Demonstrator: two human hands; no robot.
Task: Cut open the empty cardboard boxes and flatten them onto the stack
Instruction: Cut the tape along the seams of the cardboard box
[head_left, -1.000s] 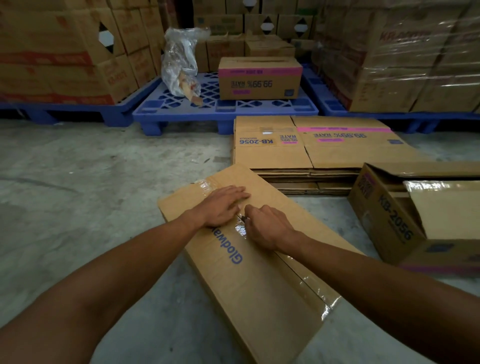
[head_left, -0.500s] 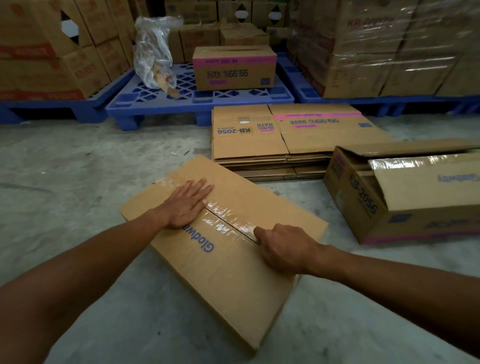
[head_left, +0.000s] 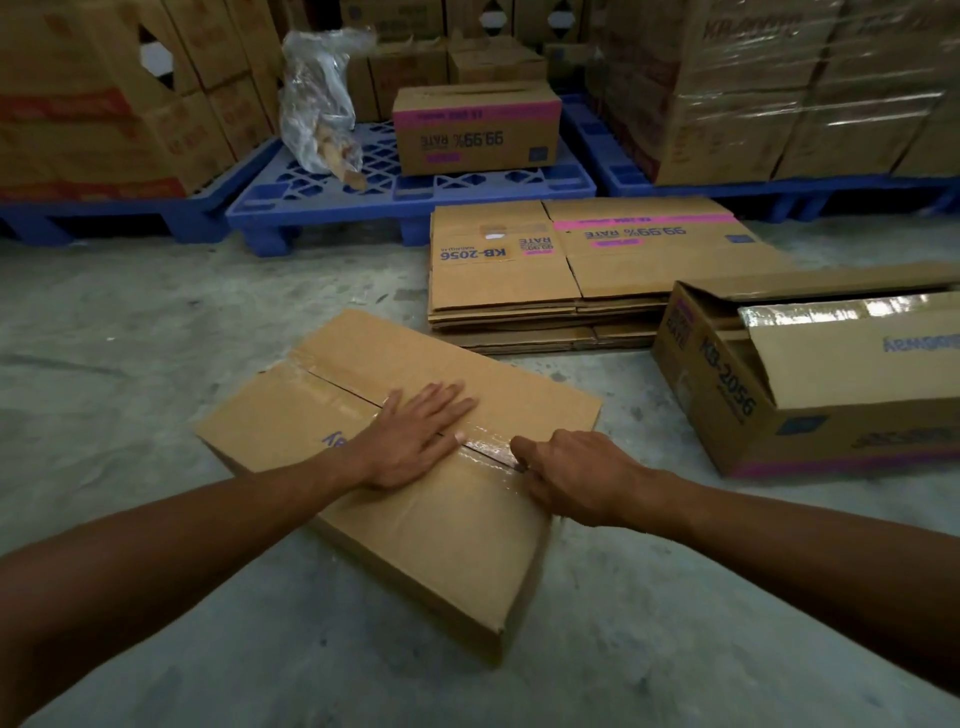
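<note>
A brown cardboard box (head_left: 447, 540) lies on the concrete floor in front of me, its taped seam facing up. The seam is split open along its far part. My left hand (head_left: 415, 436) lies flat on the box, fingers spread, just left of the seam. My right hand (head_left: 576, 475) is a closed fist at the near end of the seam; a small cutter seems to be in it, mostly hidden. Behind the box lies the stack of flattened boxes (head_left: 582, 270). An opened box marked KB-2056 (head_left: 789, 410) lies on its side at the right.
A blue pallet (head_left: 410, 192) behind the stack carries a closed box with a pink band (head_left: 478, 130) and a clear plastic bag (head_left: 319, 104). Pallets with wrapped and stacked cartons stand at left (head_left: 104, 104) and right (head_left: 779, 88). Bare concrete floor (head_left: 156, 338) spreads to the left.
My right hand has drawn back along the seam toward me, leaving the tape slit behind it. My left hand has shifted along the box toward me and still lies flat.
</note>
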